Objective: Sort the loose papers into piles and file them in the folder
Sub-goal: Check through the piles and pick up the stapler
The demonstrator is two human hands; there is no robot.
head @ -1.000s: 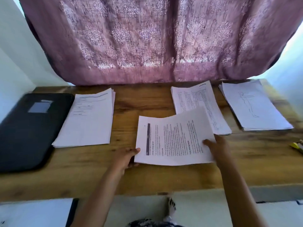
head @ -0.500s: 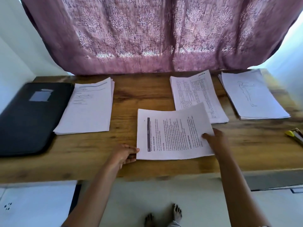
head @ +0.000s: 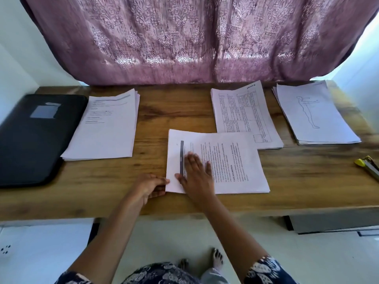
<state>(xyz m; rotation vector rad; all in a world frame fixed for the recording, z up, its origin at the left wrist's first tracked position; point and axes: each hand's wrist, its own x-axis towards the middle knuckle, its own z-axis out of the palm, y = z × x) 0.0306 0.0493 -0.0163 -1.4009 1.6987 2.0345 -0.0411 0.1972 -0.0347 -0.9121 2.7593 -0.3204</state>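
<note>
- R hand [head: 196, 175] has crossed from the stack's [head: 235, 167] right edge to its left part. The stack was lifted a sec ago & now lies flat on the desk [head: 184, 111].
- Folder [head: 30, 138]: far left, black, closed, no sheets in it that I can see. Prob. parked out of the way till sorting's done.
- L pile [head: 106, 128]: just beside folder, text sheets, edges a bit fanned.
- L hand [head: 149, 186]: at stack's near-left corner, fingers curled round the edge, pinching it. Prob. to stop it sliding & keep it square.
- Stack: front-centre, turned sideways, its far-right corner overlapping the grid pile [head: 244, 111].
- R hand: palm down on the stack, fingers straight, gripping nothing. Looks like pressing/smoothing, w/ L hand as the stop.
- Grid pile: behind-right of stack, printed table on top.
- Sketch pile [head: 315, 113]: right of that, apart from it, body outline on top. Like w/ like, so four sorts laid out.
- Yellow tool [head: 367, 167]: right edge of desk, cut off by frame. Can't tell what it is.
</note>
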